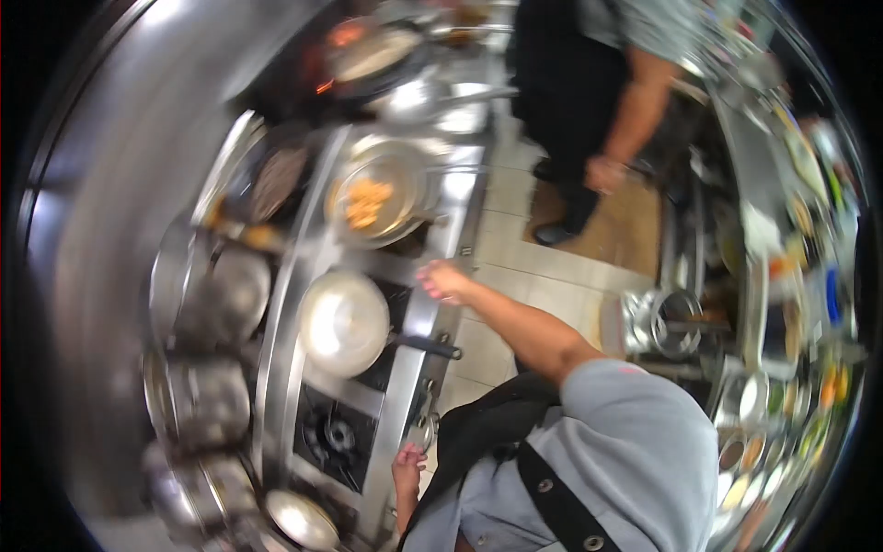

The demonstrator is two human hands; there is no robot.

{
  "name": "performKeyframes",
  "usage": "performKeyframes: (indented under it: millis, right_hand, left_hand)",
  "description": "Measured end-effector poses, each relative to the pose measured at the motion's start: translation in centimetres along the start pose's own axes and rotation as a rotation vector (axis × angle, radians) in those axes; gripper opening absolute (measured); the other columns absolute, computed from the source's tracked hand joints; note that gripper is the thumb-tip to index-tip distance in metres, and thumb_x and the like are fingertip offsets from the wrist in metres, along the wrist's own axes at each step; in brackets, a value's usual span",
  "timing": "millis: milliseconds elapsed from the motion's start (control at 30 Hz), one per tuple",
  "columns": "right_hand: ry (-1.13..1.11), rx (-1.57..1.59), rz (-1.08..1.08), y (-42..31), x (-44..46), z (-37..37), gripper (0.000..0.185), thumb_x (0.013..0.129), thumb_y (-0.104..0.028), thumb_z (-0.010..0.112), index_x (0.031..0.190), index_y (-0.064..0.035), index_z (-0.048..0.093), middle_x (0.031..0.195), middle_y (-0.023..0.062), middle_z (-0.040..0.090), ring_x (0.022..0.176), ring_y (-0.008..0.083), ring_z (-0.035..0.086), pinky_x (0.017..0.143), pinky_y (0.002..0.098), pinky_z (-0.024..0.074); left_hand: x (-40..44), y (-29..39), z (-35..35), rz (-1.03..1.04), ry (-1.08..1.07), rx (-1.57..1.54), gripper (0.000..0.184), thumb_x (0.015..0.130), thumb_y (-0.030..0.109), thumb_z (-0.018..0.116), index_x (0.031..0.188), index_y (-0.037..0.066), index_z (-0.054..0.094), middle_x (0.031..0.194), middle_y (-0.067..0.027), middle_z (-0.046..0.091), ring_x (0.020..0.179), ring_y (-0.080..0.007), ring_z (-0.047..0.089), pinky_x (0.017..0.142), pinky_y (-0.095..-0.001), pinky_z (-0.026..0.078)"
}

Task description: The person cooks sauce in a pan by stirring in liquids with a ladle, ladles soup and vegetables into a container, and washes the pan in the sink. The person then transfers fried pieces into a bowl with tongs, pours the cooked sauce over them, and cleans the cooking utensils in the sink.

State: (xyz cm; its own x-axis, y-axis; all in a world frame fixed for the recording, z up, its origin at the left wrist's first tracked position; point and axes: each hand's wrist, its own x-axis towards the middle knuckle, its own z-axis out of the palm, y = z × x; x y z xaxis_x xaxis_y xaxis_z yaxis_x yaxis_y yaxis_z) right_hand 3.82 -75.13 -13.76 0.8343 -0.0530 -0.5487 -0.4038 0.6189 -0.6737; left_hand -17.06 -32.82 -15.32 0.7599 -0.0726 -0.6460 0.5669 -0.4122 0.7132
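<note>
My right hand [443, 281] hangs over the steel front edge of the stove, between two pans. Its fingers look curled together, and anything inside them is hidden by blur. Closest to it are a light-coloured frying pan [344, 324], its black handle [428, 346] pointing towards me, and a shiny pan [397, 175] with orange pieces of food [366, 202]. My left hand [407, 467] is lower, at the stove's front, with fingers bent beside a small shiny metal object [425, 431]. Whether it grips that object is unclear.
A bare burner [338, 436] lies near my left hand. Several metal pots [210, 396] line the back of the stove. Flames show beside a dark pan [377, 60] at the far end. A co-worker in a black apron [566, 92] stands there. Behind me runs a counter with food containers [754, 451].
</note>
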Motion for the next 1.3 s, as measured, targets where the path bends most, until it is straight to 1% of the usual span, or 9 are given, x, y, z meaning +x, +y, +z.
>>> performKeyframes:
  millis: [233,333,633,733,833,900,933,1067,1300]
  right_hand:
    - [0.207,-0.190,-0.050,-1.7,-2.3,0.0,0.048,0.094,-0.047,0.046,0.094,0.0004,0.056,0.067,0.0105,0.059,0.048,0.0182,0.058,0.042,0.0355,0.0509]
    - [0.513,-0.650,-0.365,-1.4,-11.6,0.7,0.063,0.091,-0.053,0.043,0.110,0.0058,0.056,0.108,0.0248,0.062,0.101,0.0402,0.060,0.085,0.0467,0.0483]
    - [0.653,-0.679,-0.936,17.3,-40.2,1.1,0.031,0.088,-0.034,0.060,0.095,-0.0037,0.058,0.081,0.0117,0.063,0.080,0.0278,0.061,0.070,0.0410,0.0475]
    - [1.124,-0.371,-0.787,26.9,-52.5,-1.5,0.034,0.088,-0.041,0.057,0.083,-0.0103,0.069,0.075,0.0100,0.067,0.068,0.0243,0.063,0.062,0.0370,0.0500]
    - [1.979,-0.800,0.598,38.0,-67.9,-5.4,0.041,0.089,-0.038,0.050,0.082,-0.0014,0.065,0.087,0.0183,0.068,0.075,0.0315,0.066,0.065,0.0392,0.0521]
    - [2.464,0.209,0.387,44.0,-77.2,-5.6,0.067,0.088,-0.058,0.044,0.084,0.0049,0.066,0.074,0.0227,0.066,0.077,0.0293,0.068,0.068,0.0357,0.0524]
    - [2.388,0.382,0.569,45.5,-80.3,-5.4,0.074,0.088,-0.063,0.041,0.084,0.0059,0.067,0.070,0.0214,0.066,0.068,0.0267,0.069,0.066,0.0346,0.0533]
    - [2.327,0.665,-0.016,52.4,-84.1,-8.2,0.044,0.087,-0.034,0.048,0.090,0.0072,0.062,0.069,0.0143,0.065,0.052,0.0215,0.065,0.044,0.0315,0.0488]
    - [2.084,0.009,-0.159,41.6,-83.3,0.1,0.027,0.084,-0.018,0.053,0.079,0.0068,0.063,0.064,0.0116,0.063,0.055,0.0166,0.062,0.050,0.0296,0.0463]
  left_hand:
    - [8.6,3.6,-1.2,-0.069,-0.456,0.031,0.048,0.095,0.023,0.058,0.132,-0.003,0.044,0.106,-0.0099,0.064,0.081,-0.0150,0.061,0.071,-0.0269,0.050]
    - [5.2,8.9,1.0,0.168,-0.604,0.233,0.047,0.095,0.022,0.057,0.132,-0.004,0.045,0.106,-0.0117,0.065,0.084,-0.0162,0.063,0.074,-0.0267,0.051]
    - [2.3,14.8,8.4,0.300,-0.952,0.627,0.043,0.095,0.024,0.055,0.130,0.000,0.048,0.107,-0.0100,0.064,0.082,-0.0143,0.061,0.066,-0.0266,0.050]
    - [1.6,14.8,13.0,0.343,-1.135,0.724,0.055,0.090,0.038,0.062,0.131,0.003,0.047,0.108,-0.0088,0.063,0.083,-0.0166,0.061,0.068,-0.0308,0.050]
    - [-4.6,14.4,18.0,0.401,-1.318,0.748,0.051,0.093,0.030,0.059,0.130,-0.003,0.048,0.109,-0.0130,0.063,0.089,-0.0160,0.062,0.073,-0.0294,0.051]
    - [-8.3,12.5,21.7,0.459,-1.418,0.799,0.049,0.093,0.028,0.058,0.129,-0.005,0.049,0.109,-0.0142,0.064,0.094,-0.0168,0.062,0.081,-0.0300,0.051]
    - [-11.1,11.7,23.3,0.471,-1.493,0.832,0.048,0.093,0.027,0.058,0.129,-0.005,0.049,0.109,-0.0139,0.063,0.095,-0.0171,0.061,0.083,-0.0304,0.051]
    - [-21.4,5.8,28.7,0.429,-1.812,0.937,0.045,0.092,0.019,0.060,0.128,-0.004,0.050,0.111,-0.0125,0.063,0.100,-0.0165,0.060,0.087,-0.0304,0.050]
    - [-31.9,-1.2,31.0,0.283,-2.005,0.737,0.067,0.090,0.026,0.064,0.143,0.001,0.031,0.129,-0.0146,0.052,0.110,-0.0147,0.054,0.091,-0.0287,0.046]
